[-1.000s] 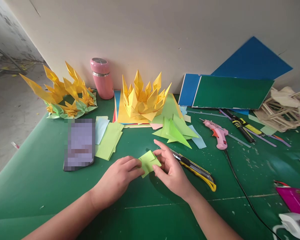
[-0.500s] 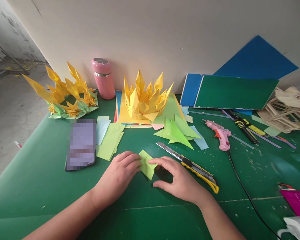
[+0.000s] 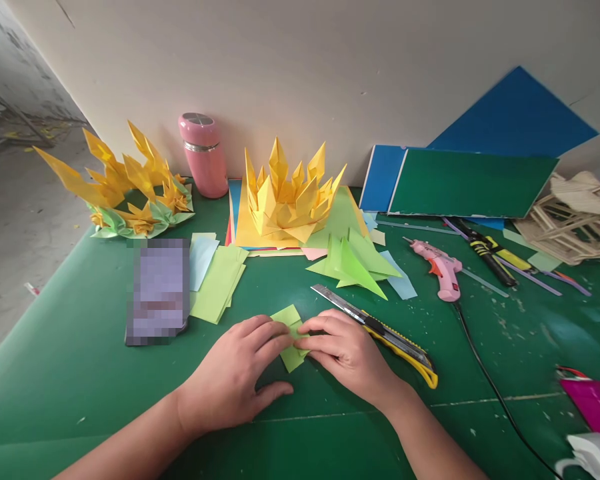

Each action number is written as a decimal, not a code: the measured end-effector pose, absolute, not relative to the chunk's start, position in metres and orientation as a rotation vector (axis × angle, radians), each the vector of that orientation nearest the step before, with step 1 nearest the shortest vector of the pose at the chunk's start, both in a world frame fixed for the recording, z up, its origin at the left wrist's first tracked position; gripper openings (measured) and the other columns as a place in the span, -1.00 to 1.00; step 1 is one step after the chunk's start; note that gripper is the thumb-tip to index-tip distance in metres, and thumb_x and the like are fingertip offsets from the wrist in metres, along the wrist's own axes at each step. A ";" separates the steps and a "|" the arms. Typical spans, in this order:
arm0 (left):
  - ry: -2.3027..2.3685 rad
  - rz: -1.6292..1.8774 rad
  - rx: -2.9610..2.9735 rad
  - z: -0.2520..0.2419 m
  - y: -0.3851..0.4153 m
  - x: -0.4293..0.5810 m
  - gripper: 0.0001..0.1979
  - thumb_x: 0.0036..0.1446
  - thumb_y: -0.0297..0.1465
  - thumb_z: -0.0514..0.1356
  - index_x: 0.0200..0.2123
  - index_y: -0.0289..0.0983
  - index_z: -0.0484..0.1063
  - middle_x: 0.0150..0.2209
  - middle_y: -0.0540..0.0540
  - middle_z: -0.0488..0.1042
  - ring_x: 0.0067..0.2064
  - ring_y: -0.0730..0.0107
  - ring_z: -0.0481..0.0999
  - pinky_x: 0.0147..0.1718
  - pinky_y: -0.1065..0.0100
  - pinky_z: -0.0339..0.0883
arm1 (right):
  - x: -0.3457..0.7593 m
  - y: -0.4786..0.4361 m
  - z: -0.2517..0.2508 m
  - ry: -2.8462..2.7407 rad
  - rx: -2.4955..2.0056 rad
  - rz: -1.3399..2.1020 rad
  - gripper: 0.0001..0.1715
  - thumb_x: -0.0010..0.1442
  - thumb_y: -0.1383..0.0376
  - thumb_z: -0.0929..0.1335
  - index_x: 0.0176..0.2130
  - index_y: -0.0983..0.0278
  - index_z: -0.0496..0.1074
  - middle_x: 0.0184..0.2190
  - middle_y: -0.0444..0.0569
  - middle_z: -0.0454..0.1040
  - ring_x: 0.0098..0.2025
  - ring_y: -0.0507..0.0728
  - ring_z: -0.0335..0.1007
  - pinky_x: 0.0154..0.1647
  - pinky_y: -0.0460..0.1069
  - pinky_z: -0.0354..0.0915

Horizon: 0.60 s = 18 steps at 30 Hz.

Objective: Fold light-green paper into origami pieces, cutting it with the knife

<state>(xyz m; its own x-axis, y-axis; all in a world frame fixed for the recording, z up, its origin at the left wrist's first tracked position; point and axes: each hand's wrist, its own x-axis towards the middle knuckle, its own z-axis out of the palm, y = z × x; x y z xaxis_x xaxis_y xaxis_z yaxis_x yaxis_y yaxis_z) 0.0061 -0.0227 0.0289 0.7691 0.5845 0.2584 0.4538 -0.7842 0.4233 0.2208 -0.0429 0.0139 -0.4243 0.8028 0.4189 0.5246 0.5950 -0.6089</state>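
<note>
A small piece of light green folded paper [image 3: 291,359] lies on the table in front of me, its upper corner pointing away. My left hand [image 3: 240,373] rests over its left side, fingertips pressing down and thumb stretched out apart on the table. From the right, my right hand [image 3: 347,347] pinches the paper's right edge between thumb and fingers. The fingers partly hide the folds. Just beyond my right hand lies a yellow utility knife [image 3: 380,330] with its blade out. Green paper strips [image 3: 220,283] lie beyond my left hand.
A phone [image 3: 159,290] lies at left. Behind stand a yellow paper crown [image 3: 290,207], another crown with green leaves [image 3: 130,193] and a pink bottle [image 3: 205,160]. Folded green paper points [image 3: 353,263] lie mid-table; a corded pink glue gun [image 3: 445,270] lies right.
My right hand has closed its thumb and fingers on the paper's edge. My left thumb has spread away from the fingers. The paper has turned and shifted slightly toward me.
</note>
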 end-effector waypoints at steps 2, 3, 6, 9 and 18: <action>0.798 0.560 2.664 0.026 -0.021 0.006 -0.61 0.08 -0.19 0.27 -0.09 -0.30 0.42 -0.13 -0.20 0.53 -0.09 0.10 0.51 -0.11 0.10 0.48 | 0.220 -0.043 0.013 -2.107 -1.021 0.530 -0.80 0.24 0.44 0.33 -0.23 0.21 0.54 -0.31 -0.05 0.57 -0.28 0.10 0.40 -0.27 0.00 0.38; 0.803 0.578 2.673 0.024 -0.020 0.006 -0.68 0.13 -0.19 0.23 -0.14 -0.30 0.44 -0.15 -0.19 0.54 -0.11 0.13 0.52 -0.13 0.13 0.49 | 0.219 -0.043 0.013 -2.100 -1.009 0.537 -0.81 0.24 0.44 0.33 -0.23 0.22 0.53 -0.32 -0.05 0.57 -0.29 0.10 0.40 -0.28 0.00 0.37; 0.836 0.646 2.662 0.021 -0.018 0.006 -0.76 0.30 -0.32 0.06 -0.28 -0.28 0.48 -0.22 -0.13 0.55 -0.18 0.26 0.54 -0.18 0.25 0.49 | 0.217 -0.043 0.014 -2.095 -1.007 0.570 -0.85 0.25 0.40 0.33 -0.26 0.23 0.53 -0.36 -0.05 0.57 -0.32 0.09 0.40 -0.29 0.00 0.36; 0.866 0.682 2.642 0.023 -0.018 0.007 -0.67 0.34 -0.38 -0.04 -0.32 -0.26 0.50 -0.27 -0.10 0.54 -0.23 0.33 0.54 -0.20 0.31 0.47 | 0.217 -0.043 0.018 -2.103 -1.077 0.632 -0.83 0.27 0.35 0.32 -0.29 0.22 0.53 -0.38 -0.05 0.53 -0.32 0.09 0.37 -0.32 0.00 0.34; 0.972 0.670 2.571 0.022 -0.017 0.009 -0.78 0.30 -0.37 0.06 -0.38 -0.29 0.42 -0.27 -0.11 0.48 -0.24 0.32 0.49 -0.22 0.29 0.46 | 0.212 -0.045 0.020 -2.014 -1.269 0.693 -0.79 0.28 0.36 0.28 -0.37 0.23 0.45 -0.41 -0.05 0.45 -0.32 0.11 0.37 -0.30 0.00 0.31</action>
<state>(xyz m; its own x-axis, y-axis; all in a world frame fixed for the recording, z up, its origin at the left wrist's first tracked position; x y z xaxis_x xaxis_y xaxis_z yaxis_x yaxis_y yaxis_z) 0.0087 -0.0165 0.0216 0.6602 0.6821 0.3145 0.5366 -0.7213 0.4380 0.2121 -0.0451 0.0196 -0.3203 0.9154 0.2439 0.5718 0.3921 -0.7206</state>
